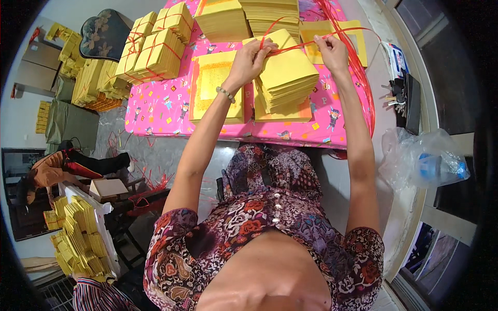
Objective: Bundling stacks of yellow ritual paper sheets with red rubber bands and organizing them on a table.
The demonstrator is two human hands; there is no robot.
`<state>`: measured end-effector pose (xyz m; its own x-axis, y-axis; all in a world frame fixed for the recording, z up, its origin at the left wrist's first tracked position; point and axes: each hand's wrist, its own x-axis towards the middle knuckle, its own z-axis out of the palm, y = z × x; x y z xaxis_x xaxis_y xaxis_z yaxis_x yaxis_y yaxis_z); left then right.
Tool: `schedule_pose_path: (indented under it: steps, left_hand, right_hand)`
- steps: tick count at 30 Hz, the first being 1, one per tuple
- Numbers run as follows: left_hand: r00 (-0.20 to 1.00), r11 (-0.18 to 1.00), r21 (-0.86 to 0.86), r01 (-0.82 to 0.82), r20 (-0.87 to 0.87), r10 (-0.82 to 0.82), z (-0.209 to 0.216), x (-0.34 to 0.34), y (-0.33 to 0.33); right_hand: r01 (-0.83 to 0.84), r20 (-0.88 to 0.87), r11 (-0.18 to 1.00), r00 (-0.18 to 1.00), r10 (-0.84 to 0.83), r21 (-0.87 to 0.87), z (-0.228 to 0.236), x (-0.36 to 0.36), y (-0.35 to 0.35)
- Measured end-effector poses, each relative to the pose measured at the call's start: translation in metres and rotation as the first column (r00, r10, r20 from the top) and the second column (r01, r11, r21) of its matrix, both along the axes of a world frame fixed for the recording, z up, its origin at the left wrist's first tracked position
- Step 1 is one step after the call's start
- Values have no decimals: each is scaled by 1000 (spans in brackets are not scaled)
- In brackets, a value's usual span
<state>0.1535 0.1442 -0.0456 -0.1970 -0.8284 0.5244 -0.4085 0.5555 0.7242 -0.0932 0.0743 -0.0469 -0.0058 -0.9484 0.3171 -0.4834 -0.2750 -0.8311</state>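
A thick stack of yellow paper (287, 79) sits skewed on the table in front of me. Across its top runs a red plastic ribbon (295, 47), stretched between my hands. My left hand (251, 62) is closed at the stack's left edge, its fingertips pinching the ribbon, with a loop rising above them. Past the stack's right edge, my right hand (332, 54) pinches the same ribbon, and a loose length arcs off to the right. Beneath the stack lie more yellow sheets (290, 115) with an orange edge.
Tied yellow bundles (158, 54) stand at the table's left. A low yellow pile (217, 85) lies beside my left forearm. Long red ribbons (363, 93) hang over the right side of the pink tablecloth (155, 111). Two other people (52, 168) are at the lower left.
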Motion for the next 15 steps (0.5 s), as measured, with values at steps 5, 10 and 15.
schedule_pose_path:
  steps: [5, 10, 15]
  left_hand:
    - [999, 992, 127, 13, -32, -9, -5, 3, -4]
    - [998, 998, -42, -47, -37, 46, -8, 0, -4]
    - [998, 998, -44, -52, -35, 51, -12, -1, -6]
  right_hand:
    - [76, -22, 995, 997, -77, -70, 16, -10, 21]
    - [140, 138, 953, 985, -106, -267, 33, 0, 80]
    - [123, 330, 976, 942, -58, -177, 11, 9, 145]
